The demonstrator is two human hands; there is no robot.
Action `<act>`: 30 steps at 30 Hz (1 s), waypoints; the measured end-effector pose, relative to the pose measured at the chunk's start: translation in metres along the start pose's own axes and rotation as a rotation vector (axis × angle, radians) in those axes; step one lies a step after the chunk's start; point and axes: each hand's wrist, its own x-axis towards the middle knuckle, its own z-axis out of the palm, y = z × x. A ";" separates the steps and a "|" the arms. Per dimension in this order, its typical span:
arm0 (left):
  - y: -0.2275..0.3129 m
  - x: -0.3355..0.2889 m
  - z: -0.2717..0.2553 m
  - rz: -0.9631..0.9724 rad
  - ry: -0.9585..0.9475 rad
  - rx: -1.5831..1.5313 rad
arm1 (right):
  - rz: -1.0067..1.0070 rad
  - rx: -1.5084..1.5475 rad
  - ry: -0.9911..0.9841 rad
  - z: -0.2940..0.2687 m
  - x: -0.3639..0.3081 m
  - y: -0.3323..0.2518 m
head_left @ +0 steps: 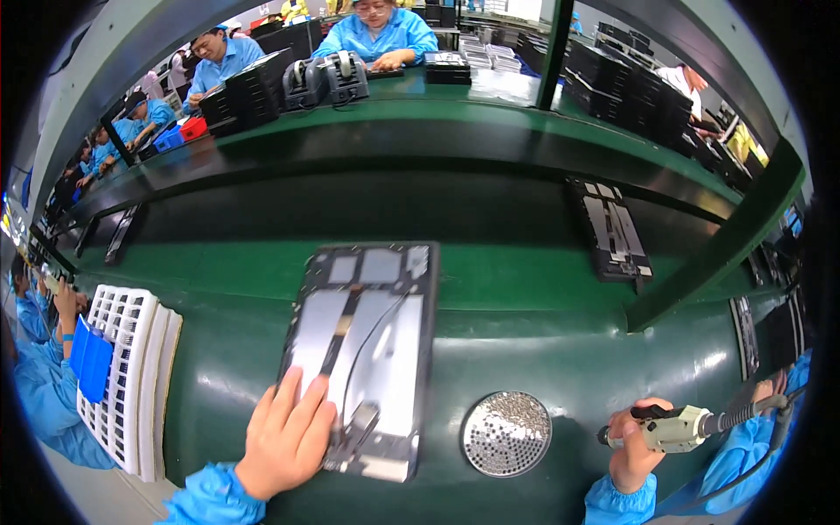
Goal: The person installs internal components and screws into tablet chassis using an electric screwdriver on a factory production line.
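An opened tablet point(398, 359) lies on the green bench in front of me, its inner side up, with silvery panels, a dark ribbon strip and a thin black cable. My left hand point(289, 433) rests on its lower left part, fingers stretched out flat over the surface; the thumb is hard to make out. Off to the right, my right hand point(634, 446) is wrapped round a pale electric screwdriver point(678, 430) with a black lever and a cord running right. Between tablet and screwdriver sits a round metal screw tray point(507, 433), its holes partly covered by many tiny screws.
Stacked white foam trays point(131, 385) with a blue piece point(91, 359) on top stand at the left. Another opened tablet point(610, 229) lies at the back right, near a green post point(717, 241). Across the bench, co-workers in blue sit among black stacks point(249, 92) and tape dispensers point(325, 83).
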 end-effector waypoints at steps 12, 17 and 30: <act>0.001 -0.072 -0.003 -0.091 -0.075 -0.068 | -0.067 0.011 0.002 0.005 0.002 0.018; 0.015 -0.068 -0.011 -0.137 0.055 -0.231 | -0.090 -0.111 0.078 0.016 0.000 0.013; 0.021 -0.096 -0.017 -0.095 0.026 -0.275 | -0.023 -0.106 0.161 0.053 -0.004 0.006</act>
